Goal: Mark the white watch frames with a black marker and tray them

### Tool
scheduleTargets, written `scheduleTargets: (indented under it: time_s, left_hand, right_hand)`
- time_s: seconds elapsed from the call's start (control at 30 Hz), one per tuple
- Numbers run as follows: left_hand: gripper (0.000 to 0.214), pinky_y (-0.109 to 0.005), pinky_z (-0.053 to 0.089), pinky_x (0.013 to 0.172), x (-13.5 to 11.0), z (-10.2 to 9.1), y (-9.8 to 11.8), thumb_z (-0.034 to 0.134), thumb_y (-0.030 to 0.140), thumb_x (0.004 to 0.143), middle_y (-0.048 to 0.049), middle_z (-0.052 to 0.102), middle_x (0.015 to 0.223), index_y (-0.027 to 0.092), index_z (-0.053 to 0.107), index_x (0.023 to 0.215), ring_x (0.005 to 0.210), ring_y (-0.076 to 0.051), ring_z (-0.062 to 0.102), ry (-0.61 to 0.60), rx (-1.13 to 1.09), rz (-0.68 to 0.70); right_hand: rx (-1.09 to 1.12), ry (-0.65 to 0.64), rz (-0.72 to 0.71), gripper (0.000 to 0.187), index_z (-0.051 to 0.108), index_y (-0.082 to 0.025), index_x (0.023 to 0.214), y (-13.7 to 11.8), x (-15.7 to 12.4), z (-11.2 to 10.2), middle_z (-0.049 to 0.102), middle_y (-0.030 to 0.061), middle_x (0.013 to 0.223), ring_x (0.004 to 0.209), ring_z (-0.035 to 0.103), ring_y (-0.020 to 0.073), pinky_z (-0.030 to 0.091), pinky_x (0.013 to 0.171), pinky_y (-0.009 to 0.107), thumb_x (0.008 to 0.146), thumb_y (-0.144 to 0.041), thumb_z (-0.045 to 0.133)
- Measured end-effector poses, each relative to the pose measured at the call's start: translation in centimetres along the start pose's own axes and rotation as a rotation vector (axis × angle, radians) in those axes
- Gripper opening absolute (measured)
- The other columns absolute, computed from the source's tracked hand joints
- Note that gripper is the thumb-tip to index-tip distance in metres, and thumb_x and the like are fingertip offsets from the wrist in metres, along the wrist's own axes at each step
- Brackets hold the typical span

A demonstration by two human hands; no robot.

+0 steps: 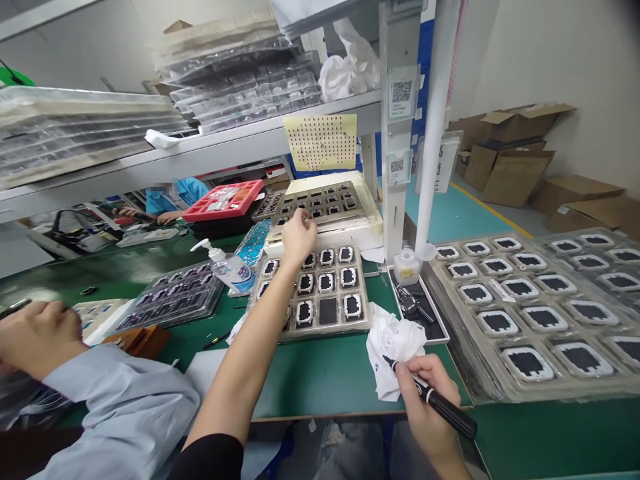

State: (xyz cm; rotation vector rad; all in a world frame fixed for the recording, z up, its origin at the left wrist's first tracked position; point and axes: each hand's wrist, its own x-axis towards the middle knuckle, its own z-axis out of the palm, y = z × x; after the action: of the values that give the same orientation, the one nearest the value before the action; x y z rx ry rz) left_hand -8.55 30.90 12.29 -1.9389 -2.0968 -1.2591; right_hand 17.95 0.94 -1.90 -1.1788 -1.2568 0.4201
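- The right hand (433,400) is closed around a black marker (450,412), thumb and fingers wrapped on its barrel, close to the counter's (320,373) near right corner.
- The marker slants, its fine tip pointing up and left over a crumpled white cloth (393,327); whether tip and cloth touch, I can't tell from here.
- That cloth lies towards the counter's near edge, just beside the near right corner of the lower tray (325,329).
- The left hand (299,235) reaches far forward, fingers partly curled, at the near edge of the upper tray (343,215). Its fingertips are partly hidden, so I can't say whether they pinch a piece.
- The upper tray, set with dark pieces, sits on a white block (350,237) towards the counter's far edge.
- Below the left forearm lies the lower tray, with rows of white-framed dark pieces; one slot in its nearest row shows a plain dark square.
- A pump bottle (235,270) stands beside the lower tray's left edge.
- Along the counter's right edge rises a tray stack (463,333), topped with white-framed pieces.
- Over on the left, a co-worker's hand (45,337) shows past a grey sleeve (130,407).
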Motion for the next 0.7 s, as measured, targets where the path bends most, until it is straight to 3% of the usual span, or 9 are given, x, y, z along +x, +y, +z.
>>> scheduleTargets:
  time_s: [0.17,0.3,0.37,0.5,0.7]
  left_hand:
    - [0.03,-0.058,0.043,0.132,1.6,2.2,4.2,0.066,0.027,0.101,-0.0216,0.072,0.147,0.023,0.08,0.127,0.15,-0.046,0.058,-0.117,-0.041,0.253]
    - [0.042,-0.069,0.028,0.142,5.1,4.5,6.4,0.071,0.028,0.095,-0.0233,0.061,0.166,0.02,0.078,0.136,0.169,-0.051,0.038,-0.206,-0.06,0.285]
    - [0.034,-0.071,0.025,0.142,6.6,5.4,6.7,0.072,0.029,0.094,-0.0232,0.063,0.164,0.02,0.081,0.126,0.171,-0.051,0.036,-0.238,-0.075,0.27]
    - [0.014,-0.065,0.024,0.145,8.8,6.4,6.6,0.072,0.032,0.098,-0.0198,0.069,0.154,0.022,0.081,0.097,0.166,-0.046,0.044,-0.217,-0.1,0.254]
    - [0.011,-0.072,0.046,0.127,14.6,6.9,5.8,0.079,0.025,0.093,-0.0287,0.075,0.123,0.02,0.073,0.086,0.149,-0.055,0.059,-0.172,-0.025,0.088]
  right_hand:
    - [-0.004,-0.007,0.006,0.028,0.067,-0.025,0.085,-0.4,0.2,0.0,0.069,-0.0024,0.069,0.057,0.07,0.0155,0.053,0.054,0.022,0.105,-0.041,0.077]
    - [-0.018,-0.004,0.012,0.028,0.067,-0.024,0.085,-0.1,0.1,-0.1,0.068,-0.0022,0.07,0.059,0.07,0.0158,0.054,0.055,0.022,0.104,-0.041,0.078]
    - [-0.023,-0.011,0.026,0.027,0.068,-0.024,0.086,0.0,0.0,-0.1,0.069,-0.0021,0.071,0.059,0.07,0.0163,0.054,0.056,0.023,0.105,-0.041,0.078]
    - [-0.031,0.01,0.069,0.03,0.068,-0.025,0.086,-0.2,-0.5,0.0,0.069,-0.0017,0.069,0.057,0.069,0.0168,0.053,0.054,0.024,0.106,-0.046,0.076]
    - [-0.037,0.083,0.142,0.033,0.067,-0.026,0.085,-0.7,-1.7,0.9,0.076,0.002,0.075,0.062,0.072,0.0197,0.053,0.058,0.028,0.106,-0.05,0.077]
